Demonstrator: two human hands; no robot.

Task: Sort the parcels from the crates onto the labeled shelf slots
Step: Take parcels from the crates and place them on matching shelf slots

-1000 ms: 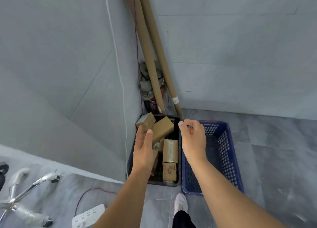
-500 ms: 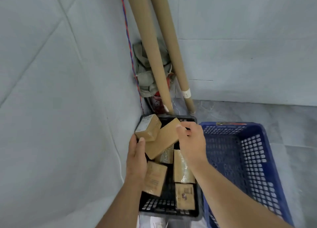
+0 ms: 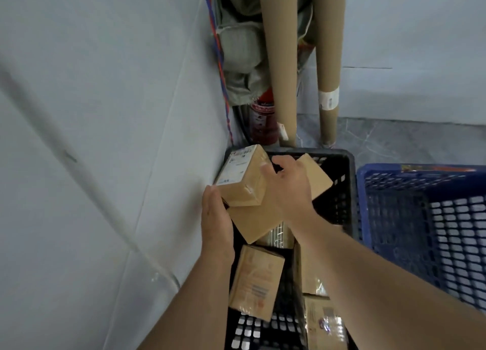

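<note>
grey floor, black crate (image 3: 343, 205) holding brown parcels (image 3: 244, 184), blue crate (image 3: 394, 218) beside

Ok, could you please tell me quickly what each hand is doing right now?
Left hand: open, straight fingers pressed against the labelled box.
Right hand: fingers curled over the labelled box, gripping it.

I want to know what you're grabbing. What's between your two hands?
In the head view, the small labelled parcel sits between the left hand and the right hand, resting on a bigger brown parcel.

parcels (image 3: 256, 284) in left crate (image 3: 342, 181) | right crate (image 3: 394, 218) just beside it | tubes (image 3: 278, 73) behind them
</note>
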